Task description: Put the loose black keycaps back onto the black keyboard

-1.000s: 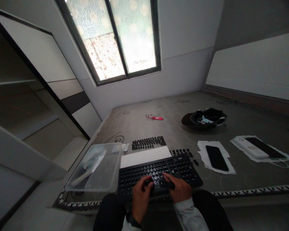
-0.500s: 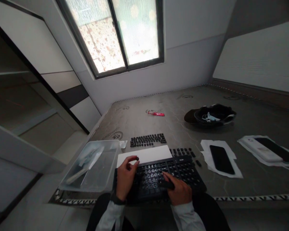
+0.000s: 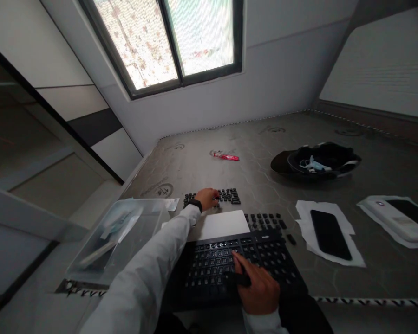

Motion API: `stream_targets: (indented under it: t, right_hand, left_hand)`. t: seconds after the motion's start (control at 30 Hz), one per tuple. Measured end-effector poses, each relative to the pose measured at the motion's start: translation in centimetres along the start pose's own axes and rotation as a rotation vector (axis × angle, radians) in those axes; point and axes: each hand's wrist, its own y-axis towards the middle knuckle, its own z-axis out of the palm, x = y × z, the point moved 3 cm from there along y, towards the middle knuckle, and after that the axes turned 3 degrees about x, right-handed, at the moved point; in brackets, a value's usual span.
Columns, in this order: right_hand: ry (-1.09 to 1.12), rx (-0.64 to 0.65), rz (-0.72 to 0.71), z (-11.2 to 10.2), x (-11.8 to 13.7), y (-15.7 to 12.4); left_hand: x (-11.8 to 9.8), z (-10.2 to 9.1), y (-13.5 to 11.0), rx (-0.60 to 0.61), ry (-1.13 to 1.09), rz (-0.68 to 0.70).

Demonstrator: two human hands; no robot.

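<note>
A black keyboard (image 3: 209,266) with bare switch sockets across its main block rests by my lap. My right hand (image 3: 259,287) lies over it, fingers wrapped round a dark tool (image 3: 238,279) whose kind I cannot make out; the index finger points at the sockets. Stretched past the keyboard, my left hand (image 3: 206,198) reaches into rows of loose black keycaps (image 3: 229,195). Its thumb and index finger close around a small dark keycap (image 3: 216,198) among the others. Between hand and keyboard lies a white sheet (image 3: 226,223), partly hidden by my left sleeve.
More keycaps (image 3: 264,220) stand above the keyboard's right side. A clear plastic box (image 3: 139,241) is at left. To the right lie a phone (image 3: 330,234) on white paper, a white device (image 3: 393,218), and a dark cap (image 3: 320,162) with a mask inside. A red packet (image 3: 226,157) lies farther back.
My left hand has moved from above the keyboard's left side forward to the keycap rows. My right hand stays over the keyboard with the dark tool. The view has shifted slightly.
</note>
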Motion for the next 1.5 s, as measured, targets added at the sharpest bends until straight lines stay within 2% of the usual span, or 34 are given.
stream_targets:
  t: [0.2,0.33,0.43,0.67,1.0,1.5]
  right_hand:
    - [0.073,-0.02,0.049,0.4,-0.3,-0.1]
    - [0.114,-0.003,0.019,0.4,-0.5,0.0]
    - [0.137,-0.005,-0.023,0.2,-0.5,0.3]
    - [0.177,-0.025,-0.004,-0.2,-0.3,0.5]
    - [0.187,0.007,-0.017,-0.1,-0.6,0.4]
    - [0.197,-0.028,-0.013,-0.2,-0.3,0.7]
  left_hand:
    - [0.1,4.3,4.4,0.23,0.146,0.017]
    - [-0.1,6.2,5.8,0.304,0.226,0.027]
    - [-0.1,6.9,6.3,0.339,0.267,0.035]
    - [0.1,7.4,6.2,0.384,0.316,0.046]
    - [0.6,7.6,6.0,0.375,0.339,0.055]
    - [0.4,7.1,5.6,0.366,0.317,0.052]
